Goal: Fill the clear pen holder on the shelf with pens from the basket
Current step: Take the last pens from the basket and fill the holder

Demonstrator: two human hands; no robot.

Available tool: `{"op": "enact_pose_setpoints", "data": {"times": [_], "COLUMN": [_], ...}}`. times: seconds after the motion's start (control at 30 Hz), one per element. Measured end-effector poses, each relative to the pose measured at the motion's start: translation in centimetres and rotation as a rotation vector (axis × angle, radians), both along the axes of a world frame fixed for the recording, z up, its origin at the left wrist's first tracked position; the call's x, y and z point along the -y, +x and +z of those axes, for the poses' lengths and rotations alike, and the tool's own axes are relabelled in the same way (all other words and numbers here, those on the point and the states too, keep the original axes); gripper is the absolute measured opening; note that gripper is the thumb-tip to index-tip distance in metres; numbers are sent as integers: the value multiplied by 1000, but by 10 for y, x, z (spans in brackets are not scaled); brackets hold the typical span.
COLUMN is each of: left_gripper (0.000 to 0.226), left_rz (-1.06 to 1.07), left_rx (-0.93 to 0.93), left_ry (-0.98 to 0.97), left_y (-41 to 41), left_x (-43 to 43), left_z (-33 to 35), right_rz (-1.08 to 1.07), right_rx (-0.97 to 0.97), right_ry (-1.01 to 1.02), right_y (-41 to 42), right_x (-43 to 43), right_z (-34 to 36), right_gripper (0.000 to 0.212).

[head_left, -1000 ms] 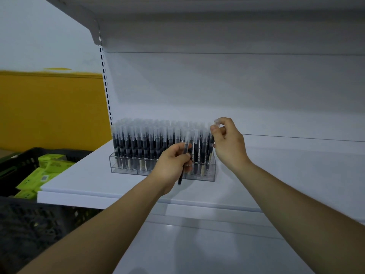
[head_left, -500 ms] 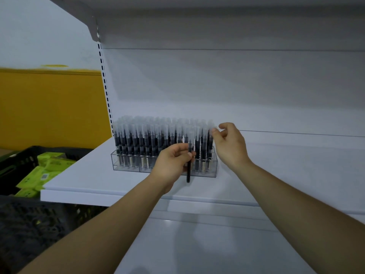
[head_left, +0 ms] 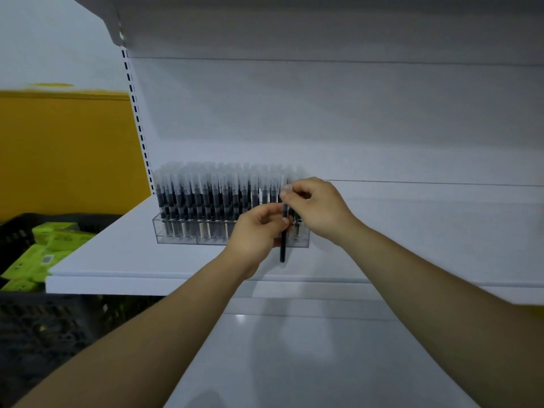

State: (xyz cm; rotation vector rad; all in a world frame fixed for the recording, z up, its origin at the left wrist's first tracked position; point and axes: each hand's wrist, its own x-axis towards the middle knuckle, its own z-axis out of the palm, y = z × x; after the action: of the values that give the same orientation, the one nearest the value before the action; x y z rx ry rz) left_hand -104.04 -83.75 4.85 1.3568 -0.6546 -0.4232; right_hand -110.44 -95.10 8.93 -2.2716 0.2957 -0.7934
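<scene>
A clear pen holder (head_left: 188, 235) stands on the white shelf (head_left: 117, 260), packed with several upright black pens with frosted caps (head_left: 206, 195). My left hand (head_left: 256, 231) grips a black pen (head_left: 283, 248) upright in front of the holder's right end, its lower tip hanging below my fingers. My right hand (head_left: 318, 207) has come over from the right and pinches the frosted cap end of that same pen. The holder's right part is hidden behind both hands.
A black plastic basket (head_left: 35, 328) sits low on the left, with green packets (head_left: 38, 254) in a crate behind it. A lower white shelf (head_left: 294, 363) lies under my forearms. A slotted shelf upright (head_left: 138, 128) rises at the left; a yellow wall is beyond.
My right hand moved left from the pens at the holder's right end and took the top of the pen in my left hand. The pen turned upright.
</scene>
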Motion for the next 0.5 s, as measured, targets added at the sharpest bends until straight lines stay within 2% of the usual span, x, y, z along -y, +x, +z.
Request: {"op": "enact_pose_setpoints", "data": {"times": [0.07,0.13,0.37,0.5], "left_gripper": [20,22,29,30], "left_rz": [0,5,37,43], "left_rx": [10,34,96,164], "left_ry": [2,11,83,153], "left_y": [-2,-1,7,8], "left_x": [-2,-3,-8,-13], "left_z": [0,1,5,0], "right_rz": [31,33,-84,-148], "right_rx": [-26,-4,304,351], "right_ry": [35,67,256,239], "right_y": [-4,-4,2,5], "right_x": [-4,-4,12,25], "right_z": [1,3,15,14], "right_gripper": [32,25,15,12]}}
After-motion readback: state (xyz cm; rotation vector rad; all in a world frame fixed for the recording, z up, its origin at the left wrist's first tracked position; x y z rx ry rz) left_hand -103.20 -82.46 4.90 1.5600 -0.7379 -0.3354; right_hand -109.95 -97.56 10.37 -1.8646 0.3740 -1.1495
